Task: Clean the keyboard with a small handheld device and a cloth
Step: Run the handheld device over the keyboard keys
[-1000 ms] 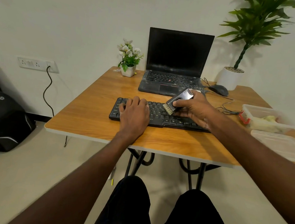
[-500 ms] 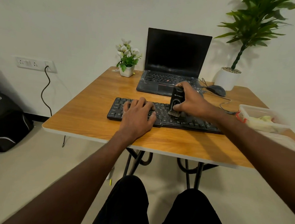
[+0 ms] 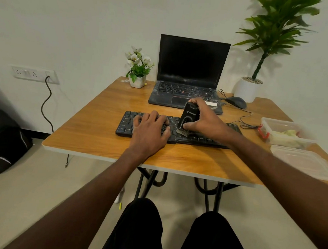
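The right hand (image 3: 204,120) grips a small black handheld device (image 3: 188,119), thumb low on its front and fingers curled over the top, holding it upright with its bristles down on the keys near the middle of the black keyboard (image 3: 205,138). The left hand (image 3: 149,130) lies flat on the keyboard's left half, fingers spread and relaxed, holding nothing. The keyboard sits on the wooden tabletop (image 3: 91,138), just in front of an open laptop (image 3: 192,69). A clear container (image 3: 283,131) stands at the right.
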A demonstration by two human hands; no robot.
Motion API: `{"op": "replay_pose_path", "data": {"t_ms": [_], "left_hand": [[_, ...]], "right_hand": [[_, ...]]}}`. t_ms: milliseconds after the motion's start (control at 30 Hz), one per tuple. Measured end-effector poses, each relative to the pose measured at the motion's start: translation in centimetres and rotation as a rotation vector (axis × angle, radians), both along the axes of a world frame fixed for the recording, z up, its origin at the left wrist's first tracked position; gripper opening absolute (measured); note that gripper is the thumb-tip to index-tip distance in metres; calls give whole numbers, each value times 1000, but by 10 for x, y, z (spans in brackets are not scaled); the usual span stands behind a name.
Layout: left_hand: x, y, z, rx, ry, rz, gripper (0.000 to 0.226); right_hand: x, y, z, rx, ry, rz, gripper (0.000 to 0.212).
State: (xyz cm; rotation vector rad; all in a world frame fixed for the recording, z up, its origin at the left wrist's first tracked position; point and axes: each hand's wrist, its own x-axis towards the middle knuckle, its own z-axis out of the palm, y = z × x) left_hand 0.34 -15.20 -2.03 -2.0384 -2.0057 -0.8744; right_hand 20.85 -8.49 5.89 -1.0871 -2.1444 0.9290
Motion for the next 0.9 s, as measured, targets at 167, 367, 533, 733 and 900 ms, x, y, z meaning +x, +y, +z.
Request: {"op": "replay_pose_path", "data": {"t_ms": [167, 367, 533, 733, 900], "left_hand": [[-1, 0, 1, -4, -5, -2, 31], [-1, 0, 2, -22, -8, 3, 32], [0, -1, 2, -30, -9, 1, 33], [0, -1, 3, -35, -1, 3, 34], [-1, -1, 2, -37, -13, 1, 33]], "right_hand": [[19, 2, 19, -18, -202, 132, 71], [14, -2, 12, 12, -107, 70, 70], [20, -5, 22, 90, -270, 118, 70], [3, -25, 0, 110, -89, 74, 72], [34, -20, 6, -1, -99, -27, 71]]}}
